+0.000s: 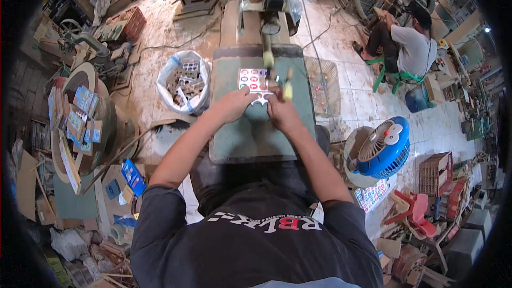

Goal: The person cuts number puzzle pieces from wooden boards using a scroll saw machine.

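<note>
A white board printed with red and blue circles (246, 80) lies on the green machine table (234, 141). Its near edge is scalloped with curved cut-outs. My left hand (233, 105) grips the near left corner, thumb on top. My right hand (282, 111) is closed on the near right side, its fingers partly hidden. Just beyond my right fingers, the upright tool of the cutting machine (268, 56) comes down at the board's right edge. A yellow-tipped part (288, 84) beside it is blurred. The exact cutting point is too small to make out.
A white sack of cut-out scraps (184, 82) stands left of the table, a crate (322, 85) right. A blue fan (383, 146) is near my right, above another printed sheet (373, 194). Printed offcuts (82, 114) pile at left. Another person (413, 48) sits far right.
</note>
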A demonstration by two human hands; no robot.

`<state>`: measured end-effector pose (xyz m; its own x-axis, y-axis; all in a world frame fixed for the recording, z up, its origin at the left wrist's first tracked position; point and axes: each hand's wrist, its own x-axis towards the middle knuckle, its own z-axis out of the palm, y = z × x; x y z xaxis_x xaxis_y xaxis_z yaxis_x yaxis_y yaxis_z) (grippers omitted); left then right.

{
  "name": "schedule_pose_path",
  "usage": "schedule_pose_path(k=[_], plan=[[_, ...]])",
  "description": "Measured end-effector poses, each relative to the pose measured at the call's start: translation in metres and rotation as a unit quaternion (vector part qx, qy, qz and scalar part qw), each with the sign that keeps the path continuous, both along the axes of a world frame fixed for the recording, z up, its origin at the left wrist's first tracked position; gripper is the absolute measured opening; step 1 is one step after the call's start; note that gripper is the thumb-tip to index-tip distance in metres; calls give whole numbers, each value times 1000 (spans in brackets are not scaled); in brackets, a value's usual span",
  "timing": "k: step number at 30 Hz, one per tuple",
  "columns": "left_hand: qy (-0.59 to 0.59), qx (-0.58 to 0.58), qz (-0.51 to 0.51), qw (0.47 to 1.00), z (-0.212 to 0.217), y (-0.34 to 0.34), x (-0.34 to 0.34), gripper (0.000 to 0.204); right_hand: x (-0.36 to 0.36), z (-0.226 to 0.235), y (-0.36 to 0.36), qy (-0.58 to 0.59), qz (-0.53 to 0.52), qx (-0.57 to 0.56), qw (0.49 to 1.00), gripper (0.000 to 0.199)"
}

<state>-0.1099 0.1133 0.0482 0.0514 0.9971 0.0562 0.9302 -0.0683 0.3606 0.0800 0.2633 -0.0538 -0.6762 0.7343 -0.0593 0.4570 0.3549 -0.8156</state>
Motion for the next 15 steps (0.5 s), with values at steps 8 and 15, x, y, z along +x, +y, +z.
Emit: schedule_pose_path(k=[8,15], plan=[[-78,42,24,996,4,-14,2,45,39,72,-27,58,2,218,974,42],[-86,60,37,994,7,-24,3,36,26,70,-18,-51,72,285,954,39]])
